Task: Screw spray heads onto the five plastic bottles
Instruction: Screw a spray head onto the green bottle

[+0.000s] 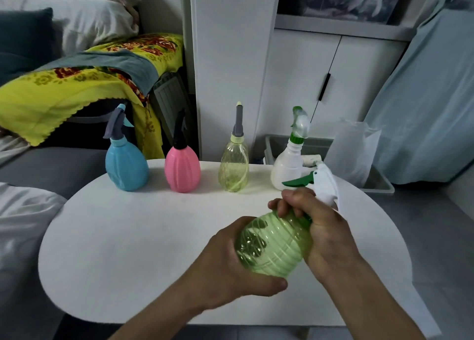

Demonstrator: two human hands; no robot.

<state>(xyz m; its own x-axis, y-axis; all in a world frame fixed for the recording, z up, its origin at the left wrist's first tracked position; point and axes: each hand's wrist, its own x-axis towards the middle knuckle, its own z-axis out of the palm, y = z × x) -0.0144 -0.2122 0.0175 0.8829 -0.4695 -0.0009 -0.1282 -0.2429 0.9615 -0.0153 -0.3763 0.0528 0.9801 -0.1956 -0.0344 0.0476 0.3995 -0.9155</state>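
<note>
A translucent green ribbed bottle (273,244) is held tilted above the white table (133,237), base toward me. My left hand (225,267) grips its body from below. My right hand (323,232) wraps its neck, where a white spray head with a green trigger (320,183) sits. Along the far table edge stand a blue bottle (127,163), a pink bottle (182,170), a clear yellow bottle (234,169) and a white bottle (288,169), each with a spray head on top.
A grey bin (379,183) with a clear plastic bag stands behind the table at the right. White cabinet doors rise at the back. A grey sofa with a yellow floral blanket (64,90) lies to the left.
</note>
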